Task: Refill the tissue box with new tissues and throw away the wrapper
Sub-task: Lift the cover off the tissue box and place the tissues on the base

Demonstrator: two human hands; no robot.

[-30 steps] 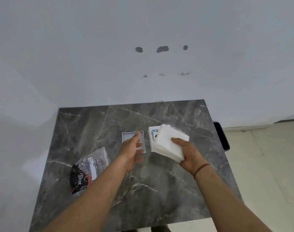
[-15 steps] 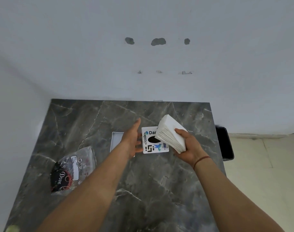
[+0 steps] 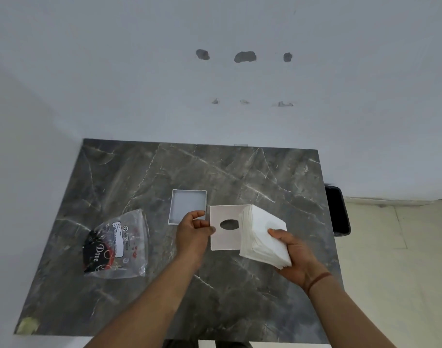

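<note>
The box lid (image 3: 225,228), printed face up half a second ago, is now turned over to show its plain white underside with the oval slot, and the left hand (image 3: 193,233) pinches its left edge between thumb and fingers. The right hand (image 3: 294,254) is closed around the stack of tissues (image 3: 263,236), tilted and overlapping the lid's right edge. The open box base (image 3: 188,205) lies on the table (image 3: 240,297) just behind the left hand. The clear wrapper (image 3: 116,246) lies well to the left. A black bin (image 3: 338,209) stands beyond the table's right edge
</note>
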